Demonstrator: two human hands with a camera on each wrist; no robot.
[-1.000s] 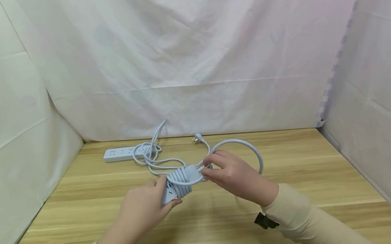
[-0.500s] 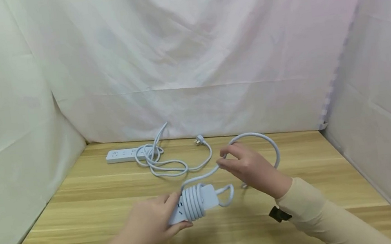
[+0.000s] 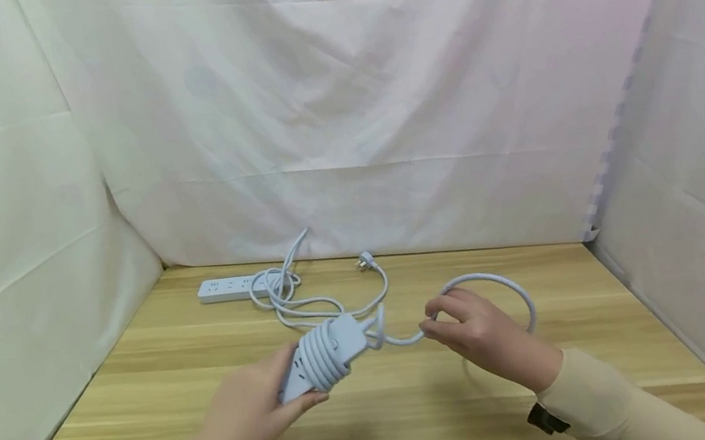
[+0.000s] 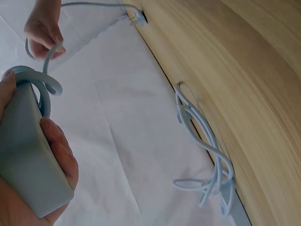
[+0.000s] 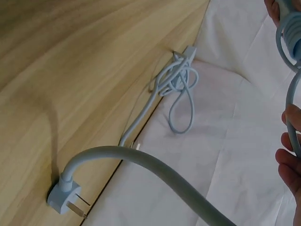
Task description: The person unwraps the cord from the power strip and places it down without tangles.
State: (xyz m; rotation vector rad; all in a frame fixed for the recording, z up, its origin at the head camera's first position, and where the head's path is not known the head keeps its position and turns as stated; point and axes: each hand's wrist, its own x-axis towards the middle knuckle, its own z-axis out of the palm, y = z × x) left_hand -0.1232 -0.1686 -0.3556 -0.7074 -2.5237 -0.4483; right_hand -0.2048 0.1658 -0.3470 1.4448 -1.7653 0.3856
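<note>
In the head view, the left hand [image 3: 253, 404] grips a pale power strip [image 3: 292, 382], fingers and thumb closed round it, above a wooden table [image 3: 381, 439]. Several snug turns of cable [image 3: 322, 358] wrap the strip; from its end, a length leads to the right hand [image 3: 473, 327], which pinches it between thumb and fingertips before it bows out in an arc. Behind them I see a second power strip [image 3: 224, 290] on the table, its loose cord [image 3: 310, 303] lying over one end, the cord's plug [image 3: 366, 259] near a white cloth backdrop [image 3: 337, 103].

In the left wrist view, I have the left fingers curled round the strip's smooth casing, coils at its far end; the right hand, upper left, pinches the cable. A pronged plug [image 4: 140, 19] shows at the top.

In the right wrist view, the cable arches across my foreground to the pronged plug at the tabletop; I cannot tell whether they touch. The right hand, partly cropped, pinches the cable.
</note>
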